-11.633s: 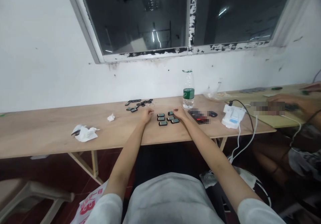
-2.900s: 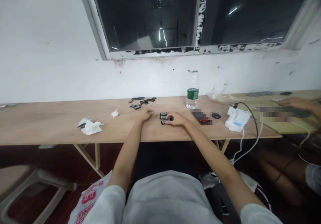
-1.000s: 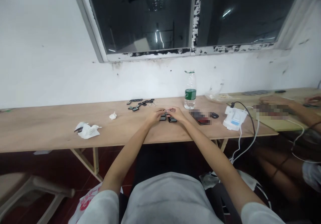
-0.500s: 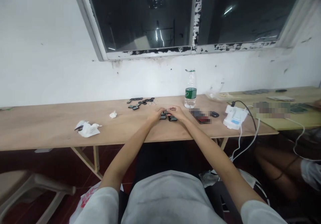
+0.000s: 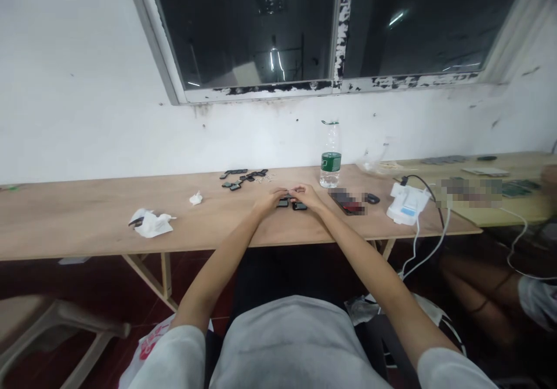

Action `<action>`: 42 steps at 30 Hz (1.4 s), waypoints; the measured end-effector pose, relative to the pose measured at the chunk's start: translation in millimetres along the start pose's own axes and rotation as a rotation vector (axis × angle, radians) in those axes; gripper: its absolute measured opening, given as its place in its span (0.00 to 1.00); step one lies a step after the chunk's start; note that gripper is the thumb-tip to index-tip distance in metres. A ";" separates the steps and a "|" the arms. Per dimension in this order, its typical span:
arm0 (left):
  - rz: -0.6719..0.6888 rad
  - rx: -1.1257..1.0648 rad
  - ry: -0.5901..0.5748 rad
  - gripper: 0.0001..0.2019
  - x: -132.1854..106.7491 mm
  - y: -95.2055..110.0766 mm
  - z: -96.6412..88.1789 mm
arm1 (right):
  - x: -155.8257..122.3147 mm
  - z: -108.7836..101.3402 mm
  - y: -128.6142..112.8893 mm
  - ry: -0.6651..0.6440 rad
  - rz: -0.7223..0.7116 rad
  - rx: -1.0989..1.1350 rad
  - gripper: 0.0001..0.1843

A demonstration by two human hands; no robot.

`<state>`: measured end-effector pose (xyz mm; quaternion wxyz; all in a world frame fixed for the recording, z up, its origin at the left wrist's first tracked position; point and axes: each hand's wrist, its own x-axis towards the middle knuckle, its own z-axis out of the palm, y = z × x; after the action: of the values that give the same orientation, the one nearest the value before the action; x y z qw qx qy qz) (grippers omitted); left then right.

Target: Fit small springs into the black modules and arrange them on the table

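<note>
Black rectangular device casings (image 5: 283, 203) lie on a pale tan plywood counter (image 5: 96, 226). A clear plastic bottle (image 5: 330, 165) carries a dark green label. A crumpled tissue (image 5: 150, 223) and a charging dock (image 5: 407, 208) are white. A window frame (image 5: 261, 92) shows white paint mottled with black patches. The floor tiles (image 5: 195, 267) are dark red. The person's shirt (image 5: 296, 342) is pale grey.

Light grey T-shirt (image 5: 296, 342), loose short sleeves (image 5: 172, 357), bare forearms (image 5: 217, 278), bare hands (image 5: 307, 195)
</note>
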<state>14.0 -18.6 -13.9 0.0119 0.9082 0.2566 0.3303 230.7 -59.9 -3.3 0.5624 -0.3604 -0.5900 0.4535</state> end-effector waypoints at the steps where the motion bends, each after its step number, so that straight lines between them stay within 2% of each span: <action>1: 0.005 0.003 0.000 0.21 -0.3 0.3 -0.1 | 0.3 -0.3 0.2 -0.004 -0.002 -0.003 0.21; 8: -0.026 -0.009 0.019 0.26 -1.2 2.2 0.9 | 3.7 -2.6 4.0 -0.010 -0.019 0.004 0.21; 16: -0.041 -0.049 0.052 0.18 1.2 4.7 3.0 | 1.6 -1.6 2.2 -0.010 -0.012 0.048 0.21; 23: -0.155 -0.207 0.135 0.16 3.7 7.7 -1.1 | 2.3 0.2 1.8 -0.001 0.007 0.031 0.17; 28: -0.376 -0.366 0.240 0.16 -1.0 -1.6 -10.1 | 1.8 0.0 3.2 -0.009 -0.020 -0.168 0.18; 32: -0.495 -0.428 0.293 0.15 -6.1 -14.2 -16.1 | -1.4 1.2 7.9 -0.140 -0.095 -0.314 0.18; 36: -0.470 -0.311 0.339 0.09 -11.1 -28.5 -19.5 | -2.3 0.4 14.9 -0.249 -0.164 -0.467 0.16; 39: -0.526 -0.192 0.307 0.02 -15.7 -39.3 -22.3 | -0.4 -2.4 20.1 -0.296 -0.243 -0.574 0.11; 42: -0.576 -0.140 0.268 0.06 -21.0 -47.9 -26.0 | 1.5 -4.3 24.2 -0.306 -0.308 -0.669 0.07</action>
<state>-37.3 9.2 -15.2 0.1333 0.7437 0.4789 0.4469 232.8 -50.0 -25.7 0.3809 -0.3591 -0.8294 0.1950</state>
